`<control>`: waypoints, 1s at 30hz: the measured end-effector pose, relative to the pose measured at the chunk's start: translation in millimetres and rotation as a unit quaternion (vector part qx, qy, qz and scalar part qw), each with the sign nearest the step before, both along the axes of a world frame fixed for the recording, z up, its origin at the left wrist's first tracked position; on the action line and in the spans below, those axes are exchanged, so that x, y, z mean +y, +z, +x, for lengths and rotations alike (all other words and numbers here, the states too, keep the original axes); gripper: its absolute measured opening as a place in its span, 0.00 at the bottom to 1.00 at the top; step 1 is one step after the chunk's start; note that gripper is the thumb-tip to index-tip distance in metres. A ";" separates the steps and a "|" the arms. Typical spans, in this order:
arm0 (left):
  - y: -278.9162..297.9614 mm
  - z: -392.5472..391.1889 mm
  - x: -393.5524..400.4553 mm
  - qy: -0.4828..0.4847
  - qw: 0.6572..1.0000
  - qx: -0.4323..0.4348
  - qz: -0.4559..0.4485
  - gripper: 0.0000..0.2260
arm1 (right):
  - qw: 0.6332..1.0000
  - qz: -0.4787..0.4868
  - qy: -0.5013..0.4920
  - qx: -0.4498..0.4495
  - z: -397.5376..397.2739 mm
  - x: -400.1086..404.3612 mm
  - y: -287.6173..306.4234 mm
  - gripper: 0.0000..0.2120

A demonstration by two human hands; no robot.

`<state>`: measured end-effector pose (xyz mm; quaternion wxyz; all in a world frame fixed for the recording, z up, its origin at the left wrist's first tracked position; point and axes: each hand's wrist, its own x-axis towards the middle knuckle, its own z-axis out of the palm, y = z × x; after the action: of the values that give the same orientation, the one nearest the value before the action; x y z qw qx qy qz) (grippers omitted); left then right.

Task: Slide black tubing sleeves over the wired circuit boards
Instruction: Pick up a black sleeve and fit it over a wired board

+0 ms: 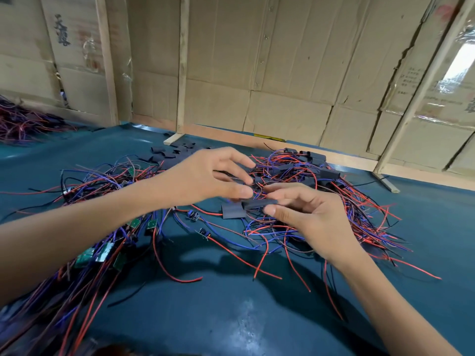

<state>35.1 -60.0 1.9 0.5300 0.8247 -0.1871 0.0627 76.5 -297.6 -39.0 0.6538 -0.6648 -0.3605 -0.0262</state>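
We pinch a black tubing sleeve [259, 203] between right hand [307, 214] thumb and fingers; our left hand [205, 176], fingers loosely spread, meets its left end. Unsleeved circuit boards [102, 250] lie lower left, sleeved ones [318, 170] far right. The teal table mat [231, 317] stays bare toward the near edge.

desk [231, 317] mat showing smooth, slightly glossy teal; sleeves [232, 210] looking matt black; wall [282, 73] showing creased cardboard, bare wood battens [183, 68].
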 end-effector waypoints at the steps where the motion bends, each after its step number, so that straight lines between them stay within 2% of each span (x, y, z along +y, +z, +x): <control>1: -0.8 0.2 9.5 0.001 0.999 0.002 0.046 0.22 | 1.000 -0.005 -0.009 0.009 1.6 -0.6 -1.6 0.09; 2: -2.8 0.2 19.4 -0.009 0.992 0.014 0.127 0.22 | 1.000 -0.012 -0.013 0.019 3.1 -1.4 -3.0 0.09; 4: -10.6 -2.4 34.8 -0.045 0.940 0.055 0.334 0.21 | 0.999 -0.027 -0.005 0.040 5.8 -3.6 -4.5 0.12; 5: -17.2 -3.1 39.3 -0.057 0.908 0.066 0.410 0.20 | 0.998 -0.037 -0.001 0.048 7.0 -4.8 -4.8 0.14; 6: -23.9 -3.1 42.0 -0.061 0.889 0.066 0.449 0.17 | 0.998 -0.044 -0.002 0.054 7.8 -5.1 -5.0 0.16; 9: -32.2 -5.9 42.3 -0.051 0.896 0.036 0.440 0.09 | 0.997 -0.033 -0.031 0.062 9.3 -4.3 -5.7 0.18; 11: -27.4 -6.0 43.7 -0.027 0.910 -0.023 0.413 0.05 | 0.996 -0.014 -0.049 0.067 10.8 -4.6 -4.1 0.17; 13: -16.4 -5.2 45.8 0.032 0.944 -0.054 0.324 0.03 | 0.994 0.015 -0.066 0.084 14.2 -7.5 -1.3 0.18; 15: -1.6 -1.5 44.9 0.076 0.977 -0.059 0.191 0.04 | 0.988 0.070 -0.072 0.117 19.3 -12.3 2.7 0.19; 17: 11.5 5.8 39.6 0.102 0.986 -0.088 0.098 0.05 | 0.977 0.144 -0.051 0.149 22.9 -17.6 6.6 0.20; 18: 16.9 10.6 36.1 0.120 0.982 -0.116 0.086 0.06 | 0.972 0.169 -0.042 0.158 23.7 -19.6 8.5 0.22; 21: 25.9 24.2 21.5 0.176 0.948 -0.220 0.149 0.11 | 0.971 0.175 -0.050 0.156 23.1 -22.1 11.8 0.21; 23: 21.4 30.7 9.1 0.169 0.929 -0.269 0.192 0.13 | 0.974 0.160 -0.055 0.151 22.3 -22.9 12.1 0.21; 27: -17.0 37.2 -4.8 0.144 0.903 -0.311 0.259 0.06 | 0.982 0.130 -0.070 0.116 26.9 -29.8 9.6 0.32; 30: -31.3 36.5 -4.4 0.182 0.852 -0.360 0.332 0.09 | 0.982 0.133 -0.086 0.104 32.5 -35.4 7.3 0.32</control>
<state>71.6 -64.4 -29.4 0.0986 0.8906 -0.2208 0.3852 109.0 -333.0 -31.7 0.7657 -0.5993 -0.2255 -0.0605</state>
